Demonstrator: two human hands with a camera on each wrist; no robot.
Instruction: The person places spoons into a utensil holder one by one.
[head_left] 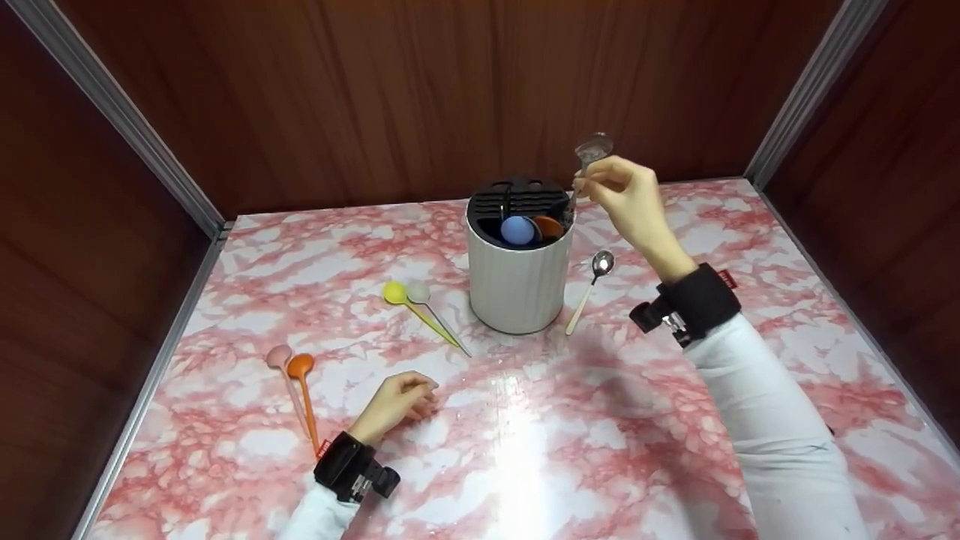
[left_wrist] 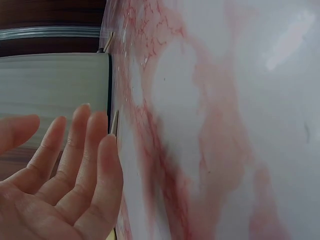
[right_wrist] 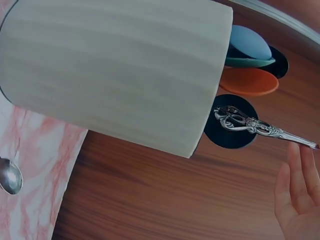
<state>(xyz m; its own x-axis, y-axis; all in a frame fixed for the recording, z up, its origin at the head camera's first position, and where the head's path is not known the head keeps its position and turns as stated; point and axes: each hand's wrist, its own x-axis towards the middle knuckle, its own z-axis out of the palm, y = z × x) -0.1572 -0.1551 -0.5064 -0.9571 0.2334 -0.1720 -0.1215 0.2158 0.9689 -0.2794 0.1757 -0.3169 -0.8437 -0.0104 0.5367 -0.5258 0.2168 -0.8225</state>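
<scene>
1. Ornate silver spoon (right_wrist: 270, 131): it is held bowl-up at the right side of the utensil holder (head_left: 517, 289), scrolled handle end pointing down at the rim; whether that end is inside, I cannot tell.
2. The right hand (head_left: 630, 199) pinches it high on the handle, near the bowl, its grip closed at the fingertips, presumably to leave the lower handle free of fingers.
3. The left hand (head_left: 399, 403), loosely curled, holds nothing, near and left of the holder; one hand seems enough for so slim a spoon.
4. A blue spoon (head_left: 517, 230) and a brown-orange spoon (head_left: 550, 227) stand bowl-up in the holder, likely because handles fit its compartment more easily.
5. A yellow spoon (head_left: 394, 292) lies left of the holder, a pale-handled metal spoon (head_left: 602, 263) right, both probably within easy reach.
</scene>
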